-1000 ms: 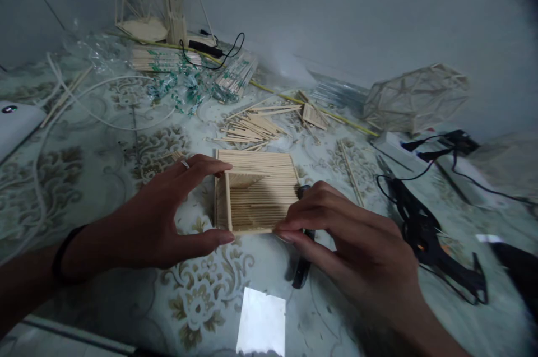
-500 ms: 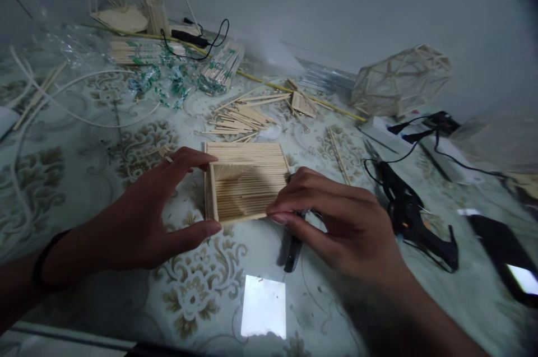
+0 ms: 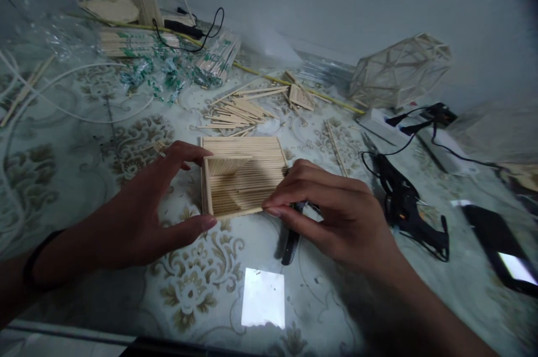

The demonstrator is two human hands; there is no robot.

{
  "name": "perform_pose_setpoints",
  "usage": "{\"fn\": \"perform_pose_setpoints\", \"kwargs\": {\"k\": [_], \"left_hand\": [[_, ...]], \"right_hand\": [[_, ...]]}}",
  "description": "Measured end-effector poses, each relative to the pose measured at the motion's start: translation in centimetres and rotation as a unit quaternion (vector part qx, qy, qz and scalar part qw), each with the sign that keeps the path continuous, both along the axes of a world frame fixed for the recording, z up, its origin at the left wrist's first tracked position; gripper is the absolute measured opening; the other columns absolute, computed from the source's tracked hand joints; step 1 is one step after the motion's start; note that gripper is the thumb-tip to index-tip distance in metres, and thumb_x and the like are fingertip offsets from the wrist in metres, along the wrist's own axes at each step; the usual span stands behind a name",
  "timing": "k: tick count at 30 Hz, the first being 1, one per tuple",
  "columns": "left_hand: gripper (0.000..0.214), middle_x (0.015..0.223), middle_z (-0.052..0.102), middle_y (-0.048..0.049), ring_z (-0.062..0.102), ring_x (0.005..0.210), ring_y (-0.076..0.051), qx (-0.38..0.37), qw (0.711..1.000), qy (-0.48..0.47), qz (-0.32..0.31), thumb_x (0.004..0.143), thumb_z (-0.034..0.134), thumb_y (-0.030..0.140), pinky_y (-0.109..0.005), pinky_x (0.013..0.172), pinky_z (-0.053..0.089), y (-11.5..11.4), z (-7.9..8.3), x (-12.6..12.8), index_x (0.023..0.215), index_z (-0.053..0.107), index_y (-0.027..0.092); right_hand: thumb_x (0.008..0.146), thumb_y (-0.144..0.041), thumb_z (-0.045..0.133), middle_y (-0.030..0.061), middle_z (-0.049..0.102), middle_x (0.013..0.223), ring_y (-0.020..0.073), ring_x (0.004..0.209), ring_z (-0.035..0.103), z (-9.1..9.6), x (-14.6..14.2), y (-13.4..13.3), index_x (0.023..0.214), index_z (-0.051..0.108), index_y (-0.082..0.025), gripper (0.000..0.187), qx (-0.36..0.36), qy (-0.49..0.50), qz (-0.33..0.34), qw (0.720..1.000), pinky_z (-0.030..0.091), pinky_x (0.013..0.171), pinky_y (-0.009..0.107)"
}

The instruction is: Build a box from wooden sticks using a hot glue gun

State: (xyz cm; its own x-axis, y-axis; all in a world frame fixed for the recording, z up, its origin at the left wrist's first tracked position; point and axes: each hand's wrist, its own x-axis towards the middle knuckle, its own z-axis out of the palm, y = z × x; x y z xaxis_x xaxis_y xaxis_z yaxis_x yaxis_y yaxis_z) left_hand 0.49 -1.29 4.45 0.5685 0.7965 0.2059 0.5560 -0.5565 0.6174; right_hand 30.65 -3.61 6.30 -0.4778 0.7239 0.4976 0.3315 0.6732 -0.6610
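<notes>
A small box-like piece (image 3: 244, 194) of thin wooden sticks lies on the table, with a ribbed floor and upright walls at its left and back-left. My left hand (image 3: 138, 211) spans the left wall, index finger at its far corner and thumb at its near corner. My right hand (image 3: 332, 205) is closed in a pinch at the front edge, on the right end of a pale wooden stick (image 3: 239, 213) lying along that edge. Its fingers partly hide this end. Under the right hand is a black-handled tool (image 3: 290, 247), its head mostly hidden.
Loose sticks (image 3: 237, 113) are heaped behind the piece, near bagged stick bundles (image 3: 134, 43). On the right are a black glue gun (image 3: 407, 205), a phone (image 3: 500, 245), a power strip (image 3: 445, 149) and a stick-frame model (image 3: 401, 71). A white cable (image 3: 63, 74) loops on the left.
The whole view has shifted slightly, so everything sits a little higher and further left. Both hands keep nearly the same hold on the stick piece.
</notes>
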Motion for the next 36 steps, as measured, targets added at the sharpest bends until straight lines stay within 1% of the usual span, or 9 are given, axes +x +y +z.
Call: {"fn": "perform_pose_setpoints", "kwargs": {"k": [5, 9, 14, 20, 25, 28, 32, 34, 36], "left_hand": [[0.06, 0.149, 0.056, -0.0065, 0.061, 0.134, -0.028, -0.069, 0.997, -0.016, 0.004, 0.104, 0.066, 0.053, -0.044, 0.115, 0.054, -0.2, 0.0, 0.1, 0.154, 0.038, 0.032], [0.061, 0.149, 0.056, -0.004, 0.061, 0.135, -0.028, -0.076, 0.996, -0.033, -0.013, 0.103, 0.068, 0.053, -0.042, 0.118, 0.052, 0.0, -0.3, -0.1, 0.153, 0.039, 0.037], [0.064, 0.153, 0.056, -0.0013, 0.06, 0.141, -0.03, -0.113, 0.993, -0.04, 0.004, 0.1, 0.071, 0.057, -0.042, 0.117, 0.055, 0.1, -0.7, -0.4, 0.154, 0.038, 0.044], [0.064, 0.152, 0.056, -0.0027, 0.06, 0.141, -0.032, -0.129, 0.99, -0.052, 0.002, 0.1, 0.072, 0.056, -0.045, 0.117, 0.056, 0.3, -0.6, -0.4, 0.154, 0.039, 0.043], [0.064, 0.154, 0.054, -0.0032, 0.059, 0.143, -0.032, -0.145, 0.987, -0.073, -0.012, 0.1, 0.073, 0.054, -0.047, 0.121, 0.054, 0.4, -0.8, -0.4, 0.153, 0.04, 0.043], [0.065, 0.153, 0.055, -0.0023, 0.06, 0.142, -0.032, -0.142, 0.986, -0.084, -0.017, 0.098, 0.076, 0.054, -0.045, 0.119, 0.055, 0.6, -1.1, -0.7, 0.153, 0.042, 0.044], [0.069, 0.155, 0.059, -0.0049, 0.064, 0.138, -0.031, -0.152, 0.982, -0.111, -0.033, 0.094, 0.084, 0.053, -0.042, 0.115, 0.057, 1.7, -1.1, -1.1, 0.152, 0.051, 0.039], [0.063, 0.152, 0.063, -0.006, 0.064, 0.139, -0.03, -0.154, 0.976, -0.151, -0.037, 0.094, 0.084, 0.05, -0.038, 0.113, 0.057, 2.4, -0.5, -1.3, 0.149, 0.058, 0.036], [0.047, 0.138, 0.071, -0.0054, 0.069, 0.127, -0.024, -0.14, 0.971, -0.193, -0.015, 0.098, 0.08, 0.046, -0.031, 0.101, 0.059, 3.1, 0.4, -1.5, 0.14, 0.065, 0.033]], "right_hand": [[0.1, -0.011, 0.078, 0.0053, 0.078, 0.085, 0.0166, 0.08, 0.065, 0.1, 0.1, 0.1, 0.1, 0.078, -0.018, 0.007, 0.003, -0.015, -0.005, 1.0, 0.053, 0.077, 0.037], [0.102, -0.013, 0.077, 0.0045, 0.075, 0.081, 0.0162, 0.078, 0.063, 0.2, 0.1, 0.0, 0.099, 0.078, -0.018, 0.005, 0.004, -0.016, -0.007, 1.0, 0.052, 0.077, 0.037], [0.102, -0.013, 0.077, 0.0013, 0.069, 0.075, 0.0148, 0.074, 0.06, 0.2, 0.2, -0.1, 0.099, 0.079, -0.017, 0.005, 0.003, -0.025, -0.01, 1.0, 0.05, 0.077, 0.036], [0.101, -0.012, 0.076, -0.0007, 0.064, 0.074, 0.013, 0.071, 0.059, 0.2, 0.1, -0.2, 0.098, 0.078, -0.016, 0.005, -0.004, -0.035, -0.006, 0.999, 0.048, 0.072, 0.033], [0.101, -0.013, 0.075, -0.0019, 0.062, 0.073, 0.0127, 0.07, 0.058, 0.3, 0.0, -0.1, 0.096, 0.077, -0.018, 0.008, -0.005, -0.03, -0.009, 1.0, 0.048, 0.073, 0.033], [0.099, -0.012, 0.077, -0.0034, 0.061, 0.073, 0.0118, 0.07, 0.059, 0.3, -0.1, -0.1, 0.092, 0.076, -0.02, 0.01, -0.041, -0.012, -0.017, 0.999, 0.047, 0.067, 0.03], [0.099, -0.021, 0.08, -0.0027, 0.065, 0.074, 0.0135, 0.068, 0.06, -0.1, 0.3, 0.0, 0.088, 0.08, -0.024, 0.011, -0.154, 0.034, -0.051, 0.986, 0.045, 0.063, 0.03], [0.1, -0.031, 0.08, -0.0005, 0.067, 0.079, 0.0158, 0.072, 0.06, -0.5, 0.8, 0.2, 0.088, 0.08, -0.026, 0.013, -0.199, 0.071, -0.098, 0.973, 0.045, 0.065, 0.031], [0.101, -0.042, 0.079, -0.0002, 0.064, 0.08, 0.0166, 0.072, 0.055, -0.8, 1.5, 0.5, 0.089, 0.078, -0.027, 0.019, -0.227, 0.115, -0.147, 0.956, 0.042, 0.064, 0.032]]}}
